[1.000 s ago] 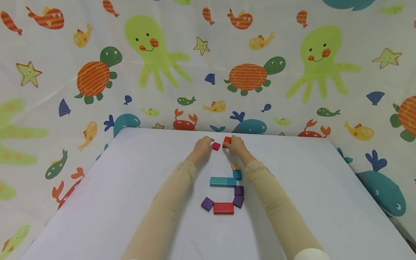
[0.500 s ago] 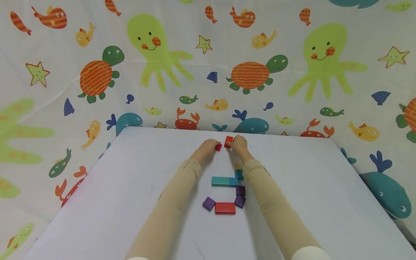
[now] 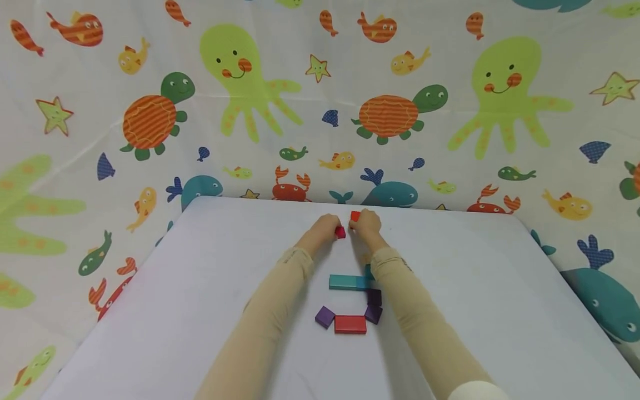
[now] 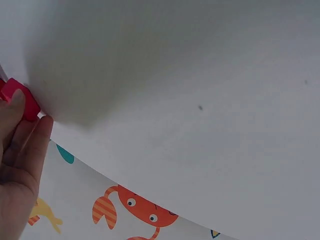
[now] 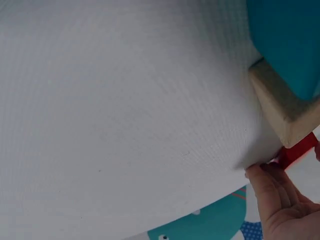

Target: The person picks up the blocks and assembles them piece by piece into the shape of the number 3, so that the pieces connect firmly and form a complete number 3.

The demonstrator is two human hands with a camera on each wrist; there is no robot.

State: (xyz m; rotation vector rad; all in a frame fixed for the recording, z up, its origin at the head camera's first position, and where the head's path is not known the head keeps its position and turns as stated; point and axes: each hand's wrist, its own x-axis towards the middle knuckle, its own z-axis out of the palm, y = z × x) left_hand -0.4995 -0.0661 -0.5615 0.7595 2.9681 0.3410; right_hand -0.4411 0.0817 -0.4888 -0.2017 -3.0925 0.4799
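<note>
Near the table's far edge, in the head view, my left hand pinches a small pinkish-red cube. The left wrist view shows the thumb lying over that cube, with the other fingers on its far side. Just to the right, my right hand holds a red block, its lower part covered by the fingers. A narrow gap separates the two pieces. In the right wrist view the red block is partly hidden behind a plain wooden block and a blue block.
Nearer on the white table, blocks form a curved line: a teal bar, purple cubes, and a red bar. My right forearm partly covers a blue block. A patterned cloth hangs behind.
My left hand has moved in from beside the pinkish-red cube and now pinches it; the cube has turned slightly. My right hand stays at the red block, now covering more of it.
</note>
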